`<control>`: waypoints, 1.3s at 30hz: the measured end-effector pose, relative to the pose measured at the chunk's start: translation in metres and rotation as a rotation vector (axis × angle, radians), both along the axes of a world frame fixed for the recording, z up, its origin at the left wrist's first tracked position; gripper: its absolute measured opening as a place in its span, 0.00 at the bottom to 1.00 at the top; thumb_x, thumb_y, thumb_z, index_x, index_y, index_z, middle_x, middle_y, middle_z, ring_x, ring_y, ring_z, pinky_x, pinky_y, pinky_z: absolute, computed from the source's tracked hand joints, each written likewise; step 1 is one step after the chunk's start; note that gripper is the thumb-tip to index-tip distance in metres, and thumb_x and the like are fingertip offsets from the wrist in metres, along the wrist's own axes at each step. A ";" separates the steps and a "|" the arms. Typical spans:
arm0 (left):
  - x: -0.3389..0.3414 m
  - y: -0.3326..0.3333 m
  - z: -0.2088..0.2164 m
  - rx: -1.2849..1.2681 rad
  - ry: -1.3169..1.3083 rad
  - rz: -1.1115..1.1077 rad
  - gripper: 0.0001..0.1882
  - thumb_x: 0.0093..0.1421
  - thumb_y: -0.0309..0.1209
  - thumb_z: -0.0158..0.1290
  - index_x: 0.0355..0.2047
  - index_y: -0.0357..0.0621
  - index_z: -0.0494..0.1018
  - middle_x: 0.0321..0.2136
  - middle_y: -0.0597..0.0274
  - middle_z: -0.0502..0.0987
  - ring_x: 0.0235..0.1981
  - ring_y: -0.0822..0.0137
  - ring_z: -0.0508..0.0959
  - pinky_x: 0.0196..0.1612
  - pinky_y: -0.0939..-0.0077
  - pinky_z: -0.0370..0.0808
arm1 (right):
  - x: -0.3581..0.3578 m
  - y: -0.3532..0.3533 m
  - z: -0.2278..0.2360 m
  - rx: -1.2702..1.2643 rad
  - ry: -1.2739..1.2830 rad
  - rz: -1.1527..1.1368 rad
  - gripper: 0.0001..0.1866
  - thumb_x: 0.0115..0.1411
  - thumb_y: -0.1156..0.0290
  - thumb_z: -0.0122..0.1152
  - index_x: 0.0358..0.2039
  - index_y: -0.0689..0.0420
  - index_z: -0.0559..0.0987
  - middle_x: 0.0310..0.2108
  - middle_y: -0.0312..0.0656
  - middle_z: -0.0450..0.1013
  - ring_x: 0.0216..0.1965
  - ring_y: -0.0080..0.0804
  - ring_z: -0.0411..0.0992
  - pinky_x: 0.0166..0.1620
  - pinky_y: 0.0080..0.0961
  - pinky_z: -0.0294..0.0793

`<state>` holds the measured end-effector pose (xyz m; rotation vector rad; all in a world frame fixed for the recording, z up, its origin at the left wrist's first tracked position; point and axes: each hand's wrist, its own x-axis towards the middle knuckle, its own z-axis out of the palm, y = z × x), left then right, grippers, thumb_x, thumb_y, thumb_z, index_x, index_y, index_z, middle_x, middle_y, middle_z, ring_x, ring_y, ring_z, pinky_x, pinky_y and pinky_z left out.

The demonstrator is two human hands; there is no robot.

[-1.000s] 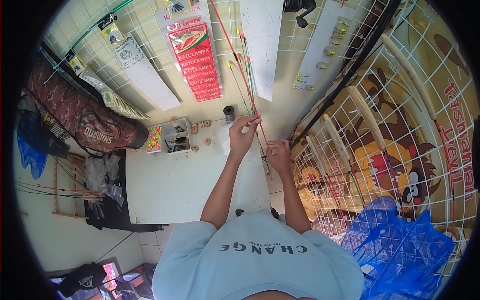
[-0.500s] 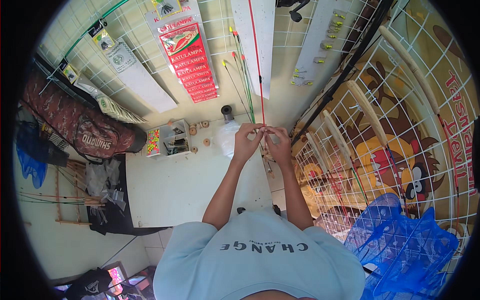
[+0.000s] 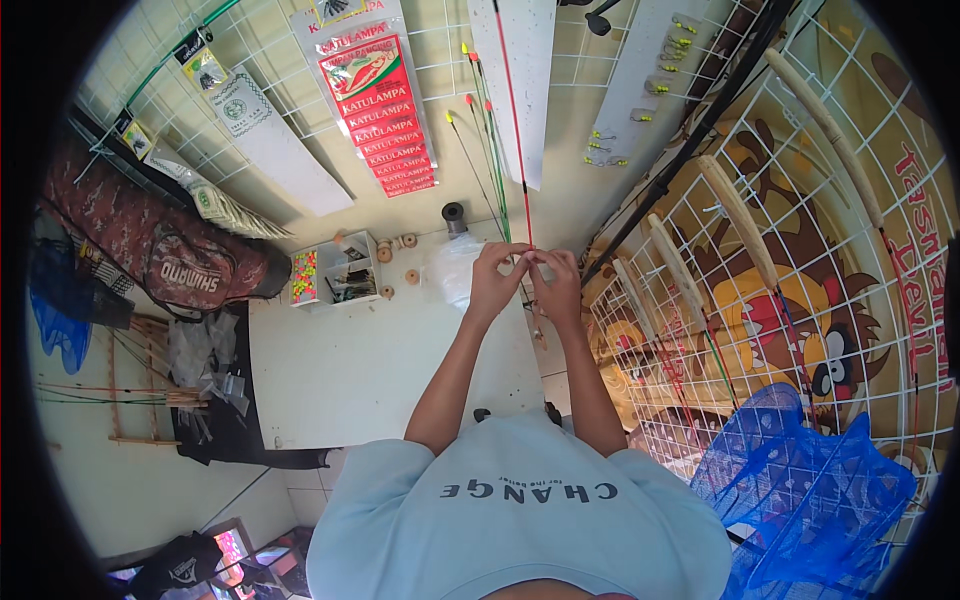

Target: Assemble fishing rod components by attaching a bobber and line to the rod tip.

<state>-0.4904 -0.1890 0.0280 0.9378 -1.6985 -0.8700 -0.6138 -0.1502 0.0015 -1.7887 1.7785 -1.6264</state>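
Observation:
Above the right edge of a white tabletop (image 3: 390, 375), my two hands meet at the fingertips. My left hand (image 3: 493, 282) is closed in a pinch of thumb and forefinger. Against it, my right hand (image 3: 556, 288) pinches the same way. From between them a thin red rod (image 3: 519, 130) with dark bands runs up toward the wall, its lower end hidden in my fingers. Whatever fine detail lies at the fingertips is too small to make out. Beside it stand several thin green rods (image 3: 490, 140) with bright tips. A clear plastic bag (image 3: 452, 275) lies next to my left hand.
A divided white box (image 3: 345, 303) of small colourful parts sits at the table's back left, near wooden spools (image 3: 408, 241) and a dark line spool (image 3: 454, 220). Wire grid (image 3: 690, 335) with cork-handled rods borders the right. Blue netting (image 3: 790, 480) hangs lower right; a camouflage bag (image 3: 170, 245) hangs left.
The view has shifted slightly. The red rod leans a little more to the left at its upper end. Both hands keep their pinch in nearly the same place.

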 end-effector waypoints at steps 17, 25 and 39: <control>0.006 -0.020 0.029 -0.080 0.089 0.080 0.14 0.53 0.30 0.62 0.40 0.42 0.77 0.35 0.59 0.80 0.35 0.72 0.77 0.37 0.79 0.73 | 0.000 0.010 -0.025 0.270 0.196 -0.032 0.07 0.52 0.70 0.61 0.32 0.56 0.82 0.28 0.41 0.77 0.36 0.40 0.70 0.42 0.36 0.69; 0.003 -0.014 0.002 0.010 0.069 0.071 0.10 0.54 0.31 0.60 0.37 0.43 0.78 0.29 0.62 0.81 0.31 0.69 0.75 0.36 0.75 0.71 | 0.010 0.004 0.003 0.069 -0.191 0.065 0.19 0.52 0.75 0.62 0.46 0.54 0.76 0.39 0.41 0.75 0.42 0.36 0.71 0.48 0.30 0.69; 0.006 -0.016 0.017 -0.089 0.028 0.073 0.10 0.55 0.29 0.59 0.38 0.44 0.79 0.35 0.64 0.81 0.38 0.70 0.75 0.37 0.77 0.72 | -0.003 0.001 -0.019 0.106 -0.008 0.058 0.09 0.51 0.74 0.65 0.35 0.57 0.82 0.31 0.41 0.77 0.36 0.38 0.72 0.42 0.31 0.71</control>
